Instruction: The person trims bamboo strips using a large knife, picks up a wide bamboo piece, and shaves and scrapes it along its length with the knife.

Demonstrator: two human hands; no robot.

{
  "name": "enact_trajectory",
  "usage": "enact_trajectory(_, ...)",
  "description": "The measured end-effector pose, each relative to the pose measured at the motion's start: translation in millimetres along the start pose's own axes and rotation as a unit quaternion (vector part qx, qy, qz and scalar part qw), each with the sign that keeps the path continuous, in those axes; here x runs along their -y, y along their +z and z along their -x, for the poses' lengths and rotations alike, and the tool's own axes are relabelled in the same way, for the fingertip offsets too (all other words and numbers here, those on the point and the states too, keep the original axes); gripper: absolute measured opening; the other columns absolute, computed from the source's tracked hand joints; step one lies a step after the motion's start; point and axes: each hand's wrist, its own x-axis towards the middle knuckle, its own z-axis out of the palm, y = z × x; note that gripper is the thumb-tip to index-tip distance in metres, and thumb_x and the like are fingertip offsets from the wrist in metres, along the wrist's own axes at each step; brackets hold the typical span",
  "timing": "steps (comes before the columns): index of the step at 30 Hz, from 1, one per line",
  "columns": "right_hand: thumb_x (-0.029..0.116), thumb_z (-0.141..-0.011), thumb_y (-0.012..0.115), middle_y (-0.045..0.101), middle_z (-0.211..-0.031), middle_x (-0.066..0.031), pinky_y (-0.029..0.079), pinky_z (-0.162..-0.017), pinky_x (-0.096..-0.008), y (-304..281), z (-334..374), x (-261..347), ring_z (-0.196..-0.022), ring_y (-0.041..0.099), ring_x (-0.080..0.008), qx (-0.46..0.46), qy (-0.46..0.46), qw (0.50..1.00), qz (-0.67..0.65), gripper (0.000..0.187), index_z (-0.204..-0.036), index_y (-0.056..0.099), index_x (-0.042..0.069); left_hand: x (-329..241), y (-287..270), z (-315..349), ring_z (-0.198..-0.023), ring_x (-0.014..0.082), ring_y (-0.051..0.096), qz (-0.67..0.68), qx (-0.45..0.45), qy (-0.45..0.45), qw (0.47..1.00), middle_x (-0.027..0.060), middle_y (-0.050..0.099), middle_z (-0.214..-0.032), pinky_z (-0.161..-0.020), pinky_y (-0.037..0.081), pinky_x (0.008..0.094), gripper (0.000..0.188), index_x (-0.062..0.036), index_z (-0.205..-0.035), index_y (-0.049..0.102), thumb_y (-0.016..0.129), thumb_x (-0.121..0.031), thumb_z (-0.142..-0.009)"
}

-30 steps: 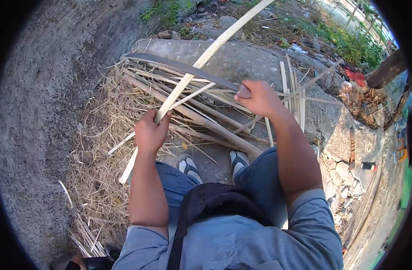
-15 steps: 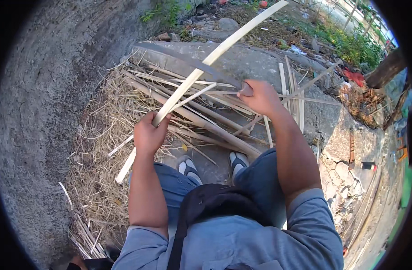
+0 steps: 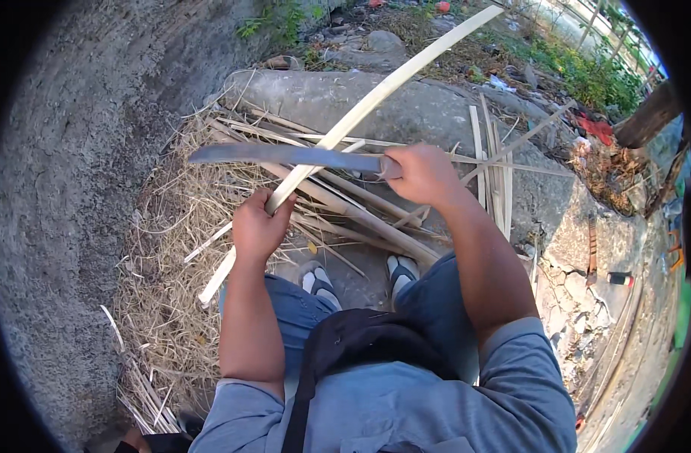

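Note:
My left hand (image 3: 260, 226) is closed round a long, pale bamboo strip (image 3: 394, 79), which slants from below the hand up to the far right. My right hand (image 3: 421, 177) grips the handle of a machete (image 3: 285, 155). Its long grey blade points left and crosses the strip a little above my left hand; whether it presses on the strip I cannot tell. Beneath both hands lies a heap of split bamboo pieces (image 3: 360, 215), some pale, some brown. The palm side of each hand is hidden.
Thin shavings (image 3: 179, 302) cover the ground on the left beside a rough grey wall (image 3: 66, 189). A stone slab (image 3: 428, 106) lies behind the heap. Several strips (image 3: 496, 174) rest on the right. Farther right are a small black cylinder (image 3: 619, 278) and a wooden post (image 3: 651, 117).
The machete blade has swung down along the strip toward my left hand, and my right hand has come slightly nearer. The strip has shifted a little to the right.

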Motion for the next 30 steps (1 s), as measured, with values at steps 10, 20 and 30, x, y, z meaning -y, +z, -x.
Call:
enact_trajectory(10, 0.029, -0.083, 0.074, 0.071, -0.089, -0.0207, 0.053, -0.075, -0.0499, -13.0, -0.5, -15.3, -0.087, 0.068, -0.0433, -0.117, 0.15, 0.977, -0.093, 0.027, -0.099, 0.071, 0.007, 2.1, -0.2, 0.6, -0.062, 0.0321, 0.066, 0.026, -0.007, -0.049, 0.998, 0.0142, 0.067, -0.068, -0.06, 0.051, 0.0414, 0.037, -0.004, -0.086, 0.071, 0.078, -0.04, -0.085)
enact_trajectory(20, 0.025, -0.081, 0.07, 0.069, -0.078, -0.0177, 0.053, -0.07, -0.0536, -13.5, -2.6, 6.9, -0.078, 0.068, -0.0415, -0.026, -0.01, 0.999, 0.024, 0.018, -0.091, 0.069, 0.01, 5.6, 0.8, 1.7, -0.057, 0.0292, 0.065, 0.035, -0.037, -0.024, 0.998, 0.0135, 0.065, -0.064, -0.056, 0.05, 0.0401, 0.035, -0.0052, -0.085, 0.071, 0.081, -0.039, -0.084)
enact_trajectory(30, 0.03, -0.085, 0.075, 0.07, -0.087, -0.0232, 0.052, -0.075, -0.0469, -14.5, -2.6, -20.4, -0.085, 0.068, -0.0442, -0.13, 0.192, 0.966, -0.115, 0.032, -0.1, 0.07, 0.003, 5.5, -2.9, 0.3, -0.058, 0.029, 0.065, 0.038, -0.056, -0.049, 0.997, 0.0128, 0.066, -0.065, -0.058, 0.051, 0.0397, 0.034, -0.0051, -0.084, 0.071, 0.08, -0.038, -0.084)
